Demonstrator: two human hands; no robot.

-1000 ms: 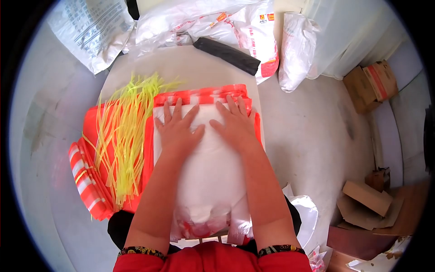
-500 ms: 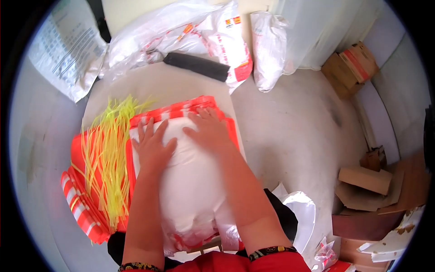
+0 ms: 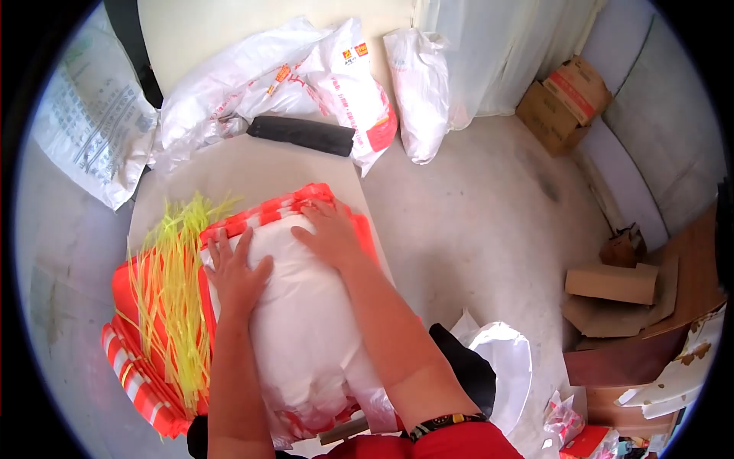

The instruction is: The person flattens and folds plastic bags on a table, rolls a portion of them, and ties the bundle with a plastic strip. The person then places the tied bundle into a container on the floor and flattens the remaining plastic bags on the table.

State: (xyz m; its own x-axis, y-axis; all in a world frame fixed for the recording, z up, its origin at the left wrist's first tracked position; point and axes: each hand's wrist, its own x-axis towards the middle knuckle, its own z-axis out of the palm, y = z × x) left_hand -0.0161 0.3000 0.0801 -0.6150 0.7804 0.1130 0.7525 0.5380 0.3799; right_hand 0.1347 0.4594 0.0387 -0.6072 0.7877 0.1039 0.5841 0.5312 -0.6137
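Observation:
Both hands rest on a stack topped by smooth white plastic (image 3: 298, 298), with folded red-and-white striped plastic (image 3: 267, 208) along its far edge. My left hand (image 3: 235, 271) lies on the stack's left far corner, fingers spread. My right hand (image 3: 332, 237) is pressed flat near the right far corner, its fingertips touching the striped edge. A bundle of thin yellow strips (image 3: 172, 298) lies just left of my left hand, over more red plastic. Beside that bundle is a folded striped pile (image 3: 141, 379). Neither hand grips anything that I can see.
At the table's (image 3: 306, 168) far end are a black roll (image 3: 300, 135) and white printed bags (image 3: 252, 80). Another white bag (image 3: 419, 96) stands on the floor. Cardboard boxes (image 3: 562, 107) are at the back right, and an opened carton (image 3: 623, 306) is at the right.
The camera view has shifted, so the table and bags sit farther left and slightly lower. Both hands stay on the stack; my right hand, blurred before, now shows sharply.

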